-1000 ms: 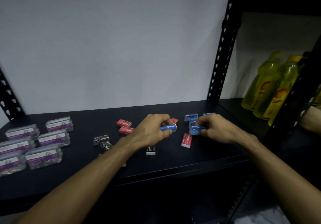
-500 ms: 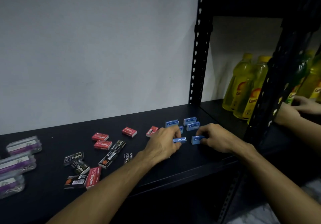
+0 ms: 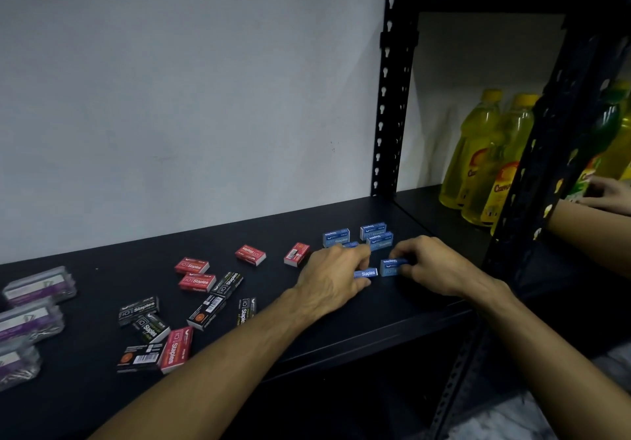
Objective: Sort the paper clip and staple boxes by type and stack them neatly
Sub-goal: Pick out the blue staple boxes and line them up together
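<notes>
My left hand (image 3: 333, 279) grips a blue staple box (image 3: 366, 273) lying on the black shelf (image 3: 307, 330). Just to its right, my right hand (image 3: 432, 265) pinches another blue staple box (image 3: 392, 266). Behind my hands stand more blue boxes (image 3: 372, 231), close together. Red staple boxes (image 3: 196, 274) lie scattered at mid shelf, one (image 3: 296, 254) near my left hand. Black staple boxes (image 3: 218, 299) lie loose nearer the front edge, with a red one (image 3: 176, 349) among them. Clear paper clip boxes (image 3: 37, 289) with purple labels sit at the far left.
A black perforated upright (image 3: 389, 98) divides the shelf from the bay on the right, where yellow bottles (image 3: 478, 163) stand. Another person's hand (image 3: 604, 195) reaches in at the far right, behind a second upright (image 3: 532, 183). A white wall backs the shelf.
The view has swung left, bringing more black and red boxes into sight. Both hands lowered their blue boxes from above the shelf down onto it, side by side.
</notes>
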A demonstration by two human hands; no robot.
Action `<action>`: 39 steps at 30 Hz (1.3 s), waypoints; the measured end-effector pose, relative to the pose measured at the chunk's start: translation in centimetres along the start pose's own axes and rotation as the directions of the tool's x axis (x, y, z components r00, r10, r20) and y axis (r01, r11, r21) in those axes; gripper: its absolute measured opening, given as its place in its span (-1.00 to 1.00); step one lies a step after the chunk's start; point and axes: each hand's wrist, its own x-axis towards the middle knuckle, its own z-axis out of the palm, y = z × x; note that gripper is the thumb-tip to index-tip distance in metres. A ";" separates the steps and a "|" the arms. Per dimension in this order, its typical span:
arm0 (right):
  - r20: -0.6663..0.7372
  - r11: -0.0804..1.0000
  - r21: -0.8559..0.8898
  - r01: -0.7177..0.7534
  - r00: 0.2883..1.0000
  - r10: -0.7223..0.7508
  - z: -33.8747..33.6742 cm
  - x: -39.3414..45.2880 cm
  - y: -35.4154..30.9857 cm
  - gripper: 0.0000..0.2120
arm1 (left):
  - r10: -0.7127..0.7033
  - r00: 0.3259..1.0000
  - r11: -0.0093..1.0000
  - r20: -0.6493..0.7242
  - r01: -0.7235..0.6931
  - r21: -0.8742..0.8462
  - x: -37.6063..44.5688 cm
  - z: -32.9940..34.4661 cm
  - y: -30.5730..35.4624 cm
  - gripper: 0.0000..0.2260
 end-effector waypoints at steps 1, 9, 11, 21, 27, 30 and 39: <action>-0.002 1.000 0.003 0.000 1.000 0.000 0.0 0.0 0.0 -0.86 | 0.005 1.000 1.000 0.015 -0.005 -0.010 -0.1 0.0 -0.1 -0.82; -0.014 1.000 0.026 0.000 1.000 0.001 0.0 -0.2 0.1 -0.85 | -0.030 0.998 0.997 0.063 0.035 -0.074 -1.4 -0.1 -1.7 -0.86; -0.014 1.000 0.031 -0.003 1.000 0.003 0.0 -0.2 0.1 -0.85 | -0.048 0.995 0.993 0.089 0.057 -0.100 -1.6 -0.4 -2.1 -0.85; -0.011 1.000 0.012 -0.001 1.000 0.002 -0.2 -0.2 -0.1 -0.82 | -0.104 0.988 0.965 0.113 0.128 -0.230 -1.4 -1.1 -1.9 -0.68; -0.020 1.000 0.002 -0.005 1.000 0.005 -0.1 0.0 -0.1 -0.82 | -0.137 0.984 0.960 0.116 0.161 -0.229 -1.0 -0.6 -1.8 -0.57; -0.024 1.000 -0.019 -0.006 1.000 0.005 0.0 0.3 -0.2 -0.81 | -0.144 0.984 0.961 0.107 0.165 -0.224 -0.8 -0.3 -1.9 -0.62; -0.046 0.996 -0.086 -0.006 0.999 0.002 0.2 1.4 0.3 -0.73 | -0.152 0.986 0.962 0.067 0.163 -0.221 -0.2 -0.1 -1.0 -0.68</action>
